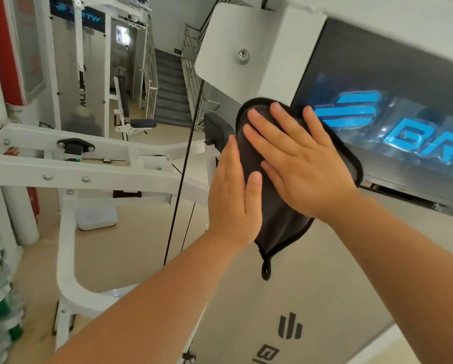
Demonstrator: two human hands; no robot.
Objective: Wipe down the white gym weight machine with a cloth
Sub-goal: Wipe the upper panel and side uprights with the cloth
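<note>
Stairs (170, 82) blur behind; right hand (304, 166) spreads flat on grey cloth (275, 214) against white machine (246, 32), left hand (230, 200) straight-fingered beside; blue logo (403, 127) cut off.

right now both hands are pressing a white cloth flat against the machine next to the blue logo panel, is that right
Not quite: the cloth is dark grey with a black trim, not white. The rest holds. The head view shows the left hand and right hand with straight fingers on it, pressing it against the white machine beside the dark panel with the blue logo.
</note>
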